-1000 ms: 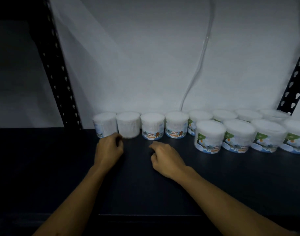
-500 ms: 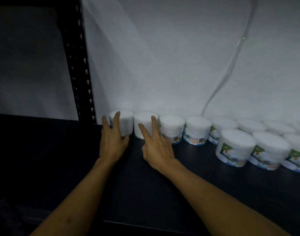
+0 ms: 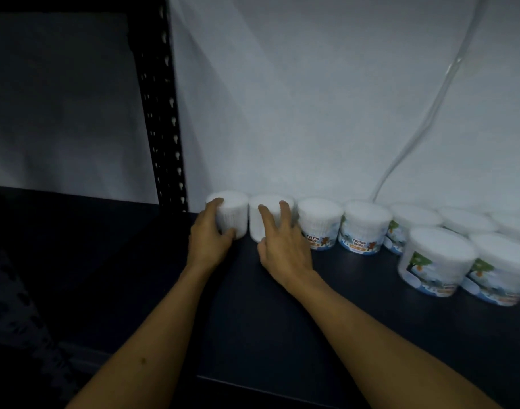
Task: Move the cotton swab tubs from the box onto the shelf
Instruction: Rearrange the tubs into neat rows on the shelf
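"COTTON BUDS" on 3rd tub & 4th tub labels; other print illegible.

You have two hands up, left hand and right hand. You can count at least nine cotton swab tubs on one shelf; the far right ones blur together.

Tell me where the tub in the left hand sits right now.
In the head view, the leftmost tub stands at the left end of the back row, beside the black upright, gripped by the left hand.
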The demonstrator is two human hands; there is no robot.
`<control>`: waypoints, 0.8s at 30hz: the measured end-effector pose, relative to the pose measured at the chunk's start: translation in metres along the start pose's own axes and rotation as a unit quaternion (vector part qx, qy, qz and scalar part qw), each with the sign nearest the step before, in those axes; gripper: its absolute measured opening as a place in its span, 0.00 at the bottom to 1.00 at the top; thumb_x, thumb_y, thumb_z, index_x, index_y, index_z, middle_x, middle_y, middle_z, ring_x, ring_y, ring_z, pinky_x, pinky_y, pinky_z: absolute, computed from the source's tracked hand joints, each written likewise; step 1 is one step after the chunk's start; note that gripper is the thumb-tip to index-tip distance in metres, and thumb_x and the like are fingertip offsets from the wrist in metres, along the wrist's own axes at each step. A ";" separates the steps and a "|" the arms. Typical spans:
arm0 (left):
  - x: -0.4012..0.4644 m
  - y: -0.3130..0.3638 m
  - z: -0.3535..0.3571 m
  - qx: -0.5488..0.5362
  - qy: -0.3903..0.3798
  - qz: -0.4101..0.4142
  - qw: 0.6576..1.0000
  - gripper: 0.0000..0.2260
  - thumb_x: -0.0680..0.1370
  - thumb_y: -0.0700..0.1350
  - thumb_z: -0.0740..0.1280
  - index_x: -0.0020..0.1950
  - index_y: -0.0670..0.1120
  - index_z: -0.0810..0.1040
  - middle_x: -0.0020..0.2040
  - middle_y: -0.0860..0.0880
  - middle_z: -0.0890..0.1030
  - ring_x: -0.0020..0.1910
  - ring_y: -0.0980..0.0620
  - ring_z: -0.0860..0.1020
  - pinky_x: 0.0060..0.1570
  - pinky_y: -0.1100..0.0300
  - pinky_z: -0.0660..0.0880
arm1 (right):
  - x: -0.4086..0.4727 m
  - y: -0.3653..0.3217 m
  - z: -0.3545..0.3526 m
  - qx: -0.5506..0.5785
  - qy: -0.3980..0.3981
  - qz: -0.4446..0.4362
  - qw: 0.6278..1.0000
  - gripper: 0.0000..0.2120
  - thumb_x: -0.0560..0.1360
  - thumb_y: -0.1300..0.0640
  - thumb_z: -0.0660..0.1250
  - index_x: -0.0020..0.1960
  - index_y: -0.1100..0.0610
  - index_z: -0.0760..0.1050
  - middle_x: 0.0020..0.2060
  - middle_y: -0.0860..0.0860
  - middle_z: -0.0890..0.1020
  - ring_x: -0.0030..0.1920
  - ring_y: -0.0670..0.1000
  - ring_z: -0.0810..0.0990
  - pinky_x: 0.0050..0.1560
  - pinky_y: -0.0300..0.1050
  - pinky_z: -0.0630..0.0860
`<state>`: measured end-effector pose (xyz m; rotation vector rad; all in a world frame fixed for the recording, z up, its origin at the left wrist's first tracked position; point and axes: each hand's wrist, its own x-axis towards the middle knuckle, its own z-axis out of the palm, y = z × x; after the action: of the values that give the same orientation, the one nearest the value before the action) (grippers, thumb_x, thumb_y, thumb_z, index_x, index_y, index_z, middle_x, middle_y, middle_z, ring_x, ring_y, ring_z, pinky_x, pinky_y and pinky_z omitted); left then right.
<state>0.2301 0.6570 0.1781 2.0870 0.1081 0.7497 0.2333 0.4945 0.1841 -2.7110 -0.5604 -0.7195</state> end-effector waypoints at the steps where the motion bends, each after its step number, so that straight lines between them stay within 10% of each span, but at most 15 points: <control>1: -0.005 0.002 -0.003 -0.002 0.002 0.001 1.000 0.29 0.72 0.39 0.70 0.70 0.54 0.65 0.65 0.46 0.74 0.62 0.47 0.74 0.61 0.53 0.73 | -0.004 0.000 -0.003 0.005 0.004 0.000 1.000 0.33 0.75 0.55 0.63 0.75 0.48 0.52 0.74 0.59 0.51 0.57 0.64 0.73 0.46 0.56 0.78; 17: -0.118 0.056 -0.034 0.016 -0.064 0.054 0.996 0.27 0.70 0.46 0.74 0.66 0.59 0.68 0.60 0.50 0.74 0.57 0.51 0.74 0.57 0.51 0.75 | -0.116 0.049 -0.082 0.086 0.042 -0.030 0.995 0.21 0.74 0.45 0.64 0.63 0.51 0.64 0.70 0.51 0.62 0.58 0.57 0.75 0.46 0.54 0.78; 24: -0.144 0.082 -0.023 -0.002 -0.094 0.057 0.994 0.29 0.67 0.48 0.77 0.62 0.61 0.68 0.53 0.51 0.70 0.49 0.58 0.74 0.46 0.69 0.72 | -0.148 0.091 -0.111 0.162 0.044 -0.035 0.985 0.18 0.74 0.52 0.67 0.62 0.48 0.67 0.74 0.52 0.55 0.53 0.55 0.77 0.47 0.47 0.76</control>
<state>0.0844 0.5746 0.1834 2.1627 -0.1186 0.6160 0.1083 0.3304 0.1849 -2.3588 -0.6888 -0.6950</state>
